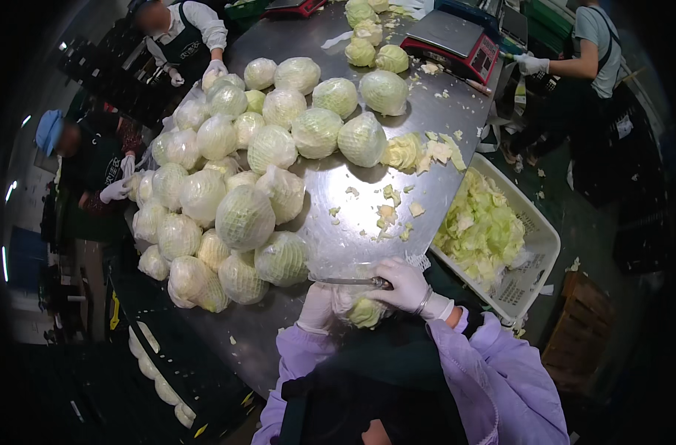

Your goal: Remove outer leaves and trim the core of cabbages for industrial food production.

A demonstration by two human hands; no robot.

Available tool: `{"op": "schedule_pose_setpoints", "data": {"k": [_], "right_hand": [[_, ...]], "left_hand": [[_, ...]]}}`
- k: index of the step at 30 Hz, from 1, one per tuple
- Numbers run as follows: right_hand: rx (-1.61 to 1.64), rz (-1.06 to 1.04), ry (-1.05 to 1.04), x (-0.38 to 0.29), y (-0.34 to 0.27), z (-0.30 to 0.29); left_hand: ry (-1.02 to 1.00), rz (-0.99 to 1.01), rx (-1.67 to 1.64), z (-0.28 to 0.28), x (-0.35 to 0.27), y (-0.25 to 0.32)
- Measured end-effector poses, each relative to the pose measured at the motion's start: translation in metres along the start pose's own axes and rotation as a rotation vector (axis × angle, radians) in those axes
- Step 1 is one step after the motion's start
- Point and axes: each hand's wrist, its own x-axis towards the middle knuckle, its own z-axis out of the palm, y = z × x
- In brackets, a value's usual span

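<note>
My gloved right hand (405, 283) grips a knife (349, 281) by its dark handle, the blade pointing left across the top of a cabbage (365, 312). That cabbage is close to my body at the table's near edge, partly in clear plastic wrap and white netting. Against its left side rests my gloved left hand (317, 307), its fingers largely hidden behind the cabbage and wrap. Just beyond my left hand, a large pile of cabbages (246, 217), wrapped in film and netting, covers the left part of the metal table (338, 194).
A white crate (541, 267) of leaf trimmings stands beyond the table's right edge. Leaf scraps (388, 214) litter the tabletop. Farther back are unwrapped cabbages (362, 52) and a red scale (452, 41). Two people work along the left side; another stands at right. A wooden pallet (577, 328) lies at right.
</note>
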Motion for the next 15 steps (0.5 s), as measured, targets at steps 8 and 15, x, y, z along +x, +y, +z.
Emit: {"op": "schedule_pose_setpoints", "data": {"k": [8, 15], "right_hand": [[0.314, 0.290, 0.208, 0.002, 0.027, 0.014], [1.667, 0.759, 0.142, 0.010, 0.050, 0.036]], "left_hand": [[-0.006, -0.057, -0.009, -0.014, 0.040, -0.008], [0.028, 0.663, 1.052, 0.001, 0.016, -0.007]]}}
